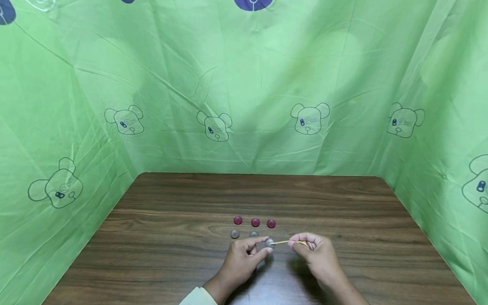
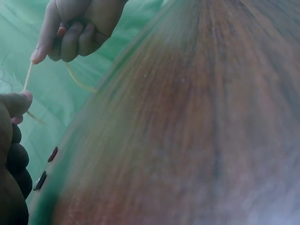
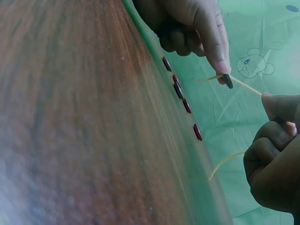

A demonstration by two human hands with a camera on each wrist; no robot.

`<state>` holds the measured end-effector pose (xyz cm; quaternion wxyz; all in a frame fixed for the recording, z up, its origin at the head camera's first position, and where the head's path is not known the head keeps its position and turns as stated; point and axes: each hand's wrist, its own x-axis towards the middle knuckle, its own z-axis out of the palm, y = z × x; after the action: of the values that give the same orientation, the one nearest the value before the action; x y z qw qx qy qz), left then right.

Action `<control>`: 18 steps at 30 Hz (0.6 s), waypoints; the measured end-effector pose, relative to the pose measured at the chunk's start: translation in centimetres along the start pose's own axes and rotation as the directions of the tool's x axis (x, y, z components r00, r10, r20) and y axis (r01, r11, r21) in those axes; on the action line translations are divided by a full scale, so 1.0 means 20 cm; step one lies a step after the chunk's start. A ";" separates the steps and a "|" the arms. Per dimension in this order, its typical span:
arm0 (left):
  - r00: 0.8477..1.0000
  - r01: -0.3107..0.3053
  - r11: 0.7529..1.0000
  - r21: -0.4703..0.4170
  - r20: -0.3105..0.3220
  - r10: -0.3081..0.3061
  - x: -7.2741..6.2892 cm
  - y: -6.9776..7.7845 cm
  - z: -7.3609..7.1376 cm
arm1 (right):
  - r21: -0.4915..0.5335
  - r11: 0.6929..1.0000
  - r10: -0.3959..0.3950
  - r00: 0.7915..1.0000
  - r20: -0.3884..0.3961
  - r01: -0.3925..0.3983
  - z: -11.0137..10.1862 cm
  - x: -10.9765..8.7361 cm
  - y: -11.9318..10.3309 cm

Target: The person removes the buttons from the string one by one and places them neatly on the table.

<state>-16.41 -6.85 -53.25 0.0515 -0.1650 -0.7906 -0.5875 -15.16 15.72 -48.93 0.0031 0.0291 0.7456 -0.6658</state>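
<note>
Left to right in the head view, hours read about your left-hand pinch, with twelve pointing away from you: the outer gray button (image 1: 234, 234) lies on the tabletop (image 1: 158, 250) at about half past nine, and the left red button (image 1: 237, 220) at ten. Your left hand (image 1: 240, 262), at eight o'clock, has thumb and forefinger nearly together, with the other fingers curled in. The inner gray button (image 1: 254, 234) lies at ten, partly behind your forefinger, and the middle red button (image 1: 255, 222) at half past ten. Between your left thumb and forefinger, raised off the wood, is the held gray button (image 1: 269, 243); expect it to be light, stiff and rather slippery, best taken by the rim so that its holes stay clear. The right red button (image 1: 271, 223) lies at twelve. The yellow cord (image 1: 280, 242) runs out toward three o'clock; it appears to pass through the held button, a short tail showing beyond it in the right wrist view. Judge it soft and limp, best pinched close to the button. Your right hand (image 1: 316, 257), between three and four o'clock, pinches the cord between thumb and forefinger, a loose length trailing below.
</note>
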 end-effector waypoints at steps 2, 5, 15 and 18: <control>1.000 0.001 1.000 0.008 0.001 -0.001 0.01 -0.01 0.00 | 0.000 1.000 0.002 1.000 0.001 -0.002 0.00 0.00 0.00; 1.000 0.005 1.000 0.016 0.000 -0.005 0.01 -0.02 0.00 | 0.004 1.000 0.005 1.000 0.000 -0.005 0.00 0.00 0.00; 0.996 0.005 1.000 0.029 -0.086 -0.002 0.02 -0.03 0.01 | 0.016 1.000 0.021 1.000 -0.024 -0.020 -0.01 0.00 -0.01; 0.992 -0.011 0.999 0.047 -0.123 0.017 0.02 -0.03 0.01 | 0.028 0.999 0.032 0.999 -0.030 -0.032 -0.02 0.00 -0.02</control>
<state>-16.87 -6.80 -53.66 0.1084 -0.1326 -0.7981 -0.5778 -15.14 16.01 -48.56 0.0019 0.0513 0.7359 -0.6752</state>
